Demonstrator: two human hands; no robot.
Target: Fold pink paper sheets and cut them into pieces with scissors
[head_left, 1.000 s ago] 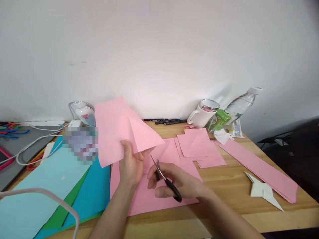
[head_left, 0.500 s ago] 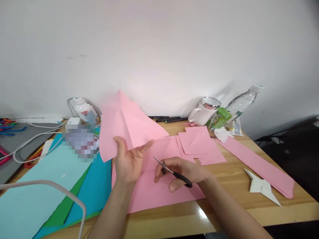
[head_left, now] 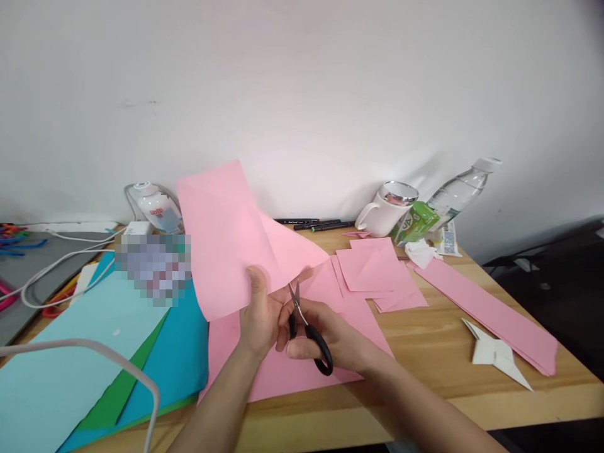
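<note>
My left hand (head_left: 262, 314) grips a creased sheet of pink paper (head_left: 221, 245) by its lower edge, thumb in front and fingers behind; the sheet is raised off the table. My right hand (head_left: 325, 333) holds black-handled scissors (head_left: 317, 346), its fingers around the handles. The blades are slightly parted and point up at the lower edge of the raised sheet, close to my left fingers. Whether they have cut into the paper I cannot tell. Under both hands lies a larger pink sheet (head_left: 306, 380), flat on the wooden table.
Pink squares (head_left: 368, 267) lie right of my hands, with long pink strips (head_left: 491, 314) and a folded white paper star (head_left: 494, 353) beyond. A mug (head_left: 384, 211), a green carton (head_left: 418, 221), a bottle (head_left: 460, 195) and pens (head_left: 325, 225) line the wall. Coloured sheets (head_left: 165, 352) are left.
My right hand has brought the scissors up and left to the raised sheet's lower edge and turned them upward. My left hand has shifted right, and the sheet has swung round.
</note>
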